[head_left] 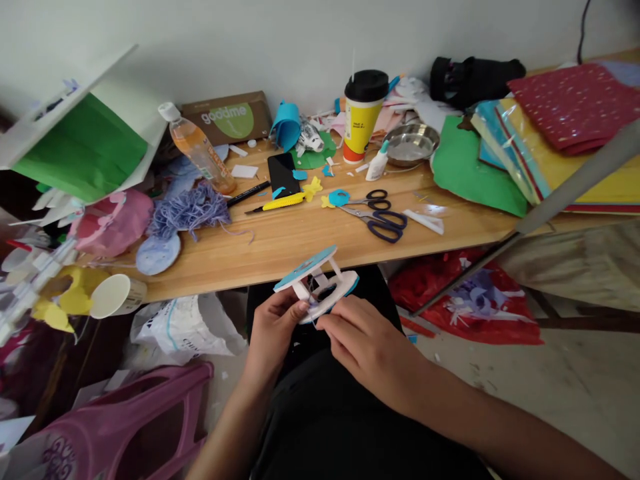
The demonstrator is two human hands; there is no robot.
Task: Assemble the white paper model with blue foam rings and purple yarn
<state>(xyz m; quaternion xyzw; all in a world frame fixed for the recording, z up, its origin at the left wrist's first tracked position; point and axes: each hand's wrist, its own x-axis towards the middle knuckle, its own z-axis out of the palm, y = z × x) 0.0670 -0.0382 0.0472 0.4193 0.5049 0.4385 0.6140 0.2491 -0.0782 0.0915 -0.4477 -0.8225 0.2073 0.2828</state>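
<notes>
My left hand (274, 328) grips a small foam model (320, 279): two white-and-blue discs joined by white posts, held just below the wooden table edge (320, 267) over my lap. My right hand (367, 347) pinches at the lower disc from the right, fingers pressed together on its rim; a thin thread seems to run there. Both hands touch the model.
On the table lie two pairs of scissors (383, 220), a yellow utility knife (280, 203), a phone (283, 173), a glue bottle (376, 163), a yellow cup (361, 117), a steel bowl (410, 143), purple yarn (187, 210), a drink bottle (200, 148) and coloured paper stacks (550, 133). A pink stool (125, 427) stands at lower left.
</notes>
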